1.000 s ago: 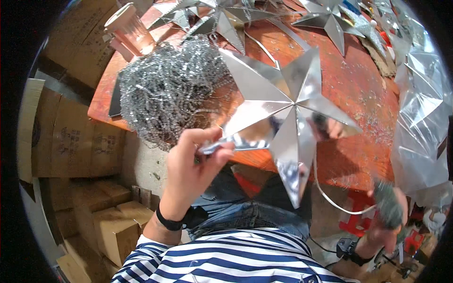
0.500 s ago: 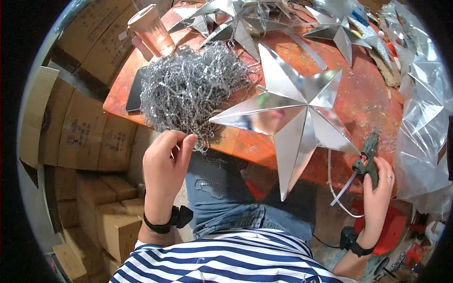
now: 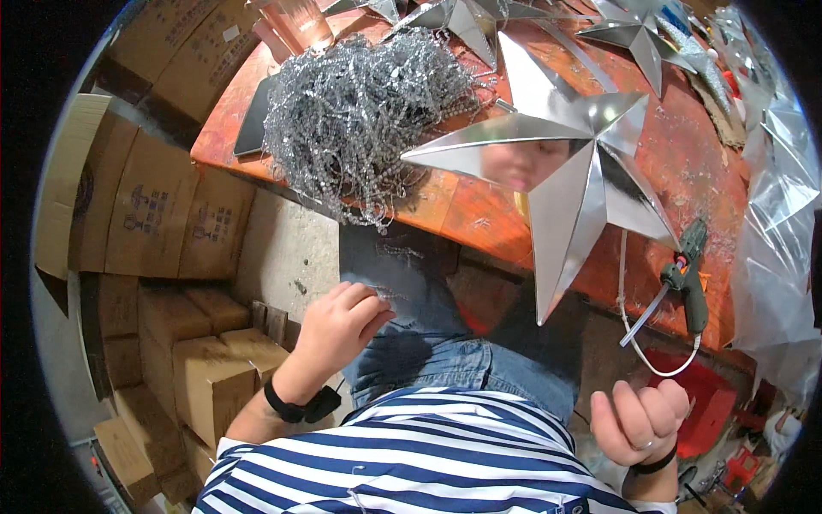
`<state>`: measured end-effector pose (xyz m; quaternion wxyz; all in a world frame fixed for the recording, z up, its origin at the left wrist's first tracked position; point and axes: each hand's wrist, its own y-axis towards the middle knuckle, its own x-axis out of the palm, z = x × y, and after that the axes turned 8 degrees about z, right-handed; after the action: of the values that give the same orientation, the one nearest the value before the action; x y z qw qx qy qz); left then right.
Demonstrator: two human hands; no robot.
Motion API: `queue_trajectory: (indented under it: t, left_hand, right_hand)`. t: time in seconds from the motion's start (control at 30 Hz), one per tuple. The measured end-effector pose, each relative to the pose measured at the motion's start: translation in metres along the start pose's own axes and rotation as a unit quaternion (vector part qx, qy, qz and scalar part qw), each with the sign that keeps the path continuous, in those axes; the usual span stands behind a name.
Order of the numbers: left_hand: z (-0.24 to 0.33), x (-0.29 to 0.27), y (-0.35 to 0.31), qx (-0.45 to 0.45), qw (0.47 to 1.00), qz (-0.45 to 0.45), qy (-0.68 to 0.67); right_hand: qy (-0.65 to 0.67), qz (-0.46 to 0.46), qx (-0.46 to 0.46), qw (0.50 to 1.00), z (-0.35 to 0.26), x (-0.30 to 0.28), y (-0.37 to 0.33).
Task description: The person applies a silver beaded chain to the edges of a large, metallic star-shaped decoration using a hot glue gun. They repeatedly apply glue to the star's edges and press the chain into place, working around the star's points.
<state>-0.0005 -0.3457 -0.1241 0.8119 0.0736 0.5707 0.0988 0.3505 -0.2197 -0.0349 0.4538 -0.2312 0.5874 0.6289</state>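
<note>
My left hand [image 3: 341, 324] is over my lap, fingers curled together; whether anything thin is pinched in them is hidden. Palm up, my right hand [image 3: 635, 421] hovers off the table's right front edge with its fingers folded in and nothing visible in them. Above it, a dark green glue gun [image 3: 692, 278] with a clear glue stick lies at the table edge, next to one tip of a large mirror-silver star [image 3: 561, 206]. The star's lower point hangs past the edge. A tangled heap of silver bead strands [image 3: 364, 120] lies left of the star.
More silver stars [image 3: 638, 47] lie at the back of the orange table [image 3: 437, 201]. A pink cup [image 3: 300, 26] and a dark flat device [image 3: 253, 120] are at the left. Clear plastic sheeting [image 3: 775, 248] hangs at the right; cardboard boxes [image 3: 201, 381] are stacked on the left floor.
My right hand has let go of the glue gun and drawn back toward me. My left hand has left the bead heap and dropped to my lap. The view has shifted.
</note>
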Motion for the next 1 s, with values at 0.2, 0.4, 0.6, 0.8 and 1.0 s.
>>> queue_trajectory:
  t: [0.2,0.4,0.6,0.8,1.0]
  left_hand:
    - [-0.001,0.007,-0.008,0.099,0.994,-0.043,0.0]
    - [0.013,0.004,0.006,0.136,0.98,-0.106,-0.098]
    - [0.089,-0.076,0.079,0.029,0.795,-0.151,-0.587]
    - [0.136,-0.094,0.131,-0.088,0.7,-0.099,-0.701]
    - [0.124,-0.083,0.153,-0.148,0.662,-0.126,-0.723]
  right_hand:
    - [0.037,0.027,-0.042,0.998,-0.002,-0.003,0.016]
    - [0.185,0.087,-0.004,0.979,-0.005,0.009,0.029]
    - [0.671,-0.019,0.288,0.683,0.003,0.021,0.07]
    - [0.831,-0.012,0.439,0.341,0.004,0.0,0.091]
    - [0.727,0.089,0.545,0.408,0.022,-0.015,0.073]
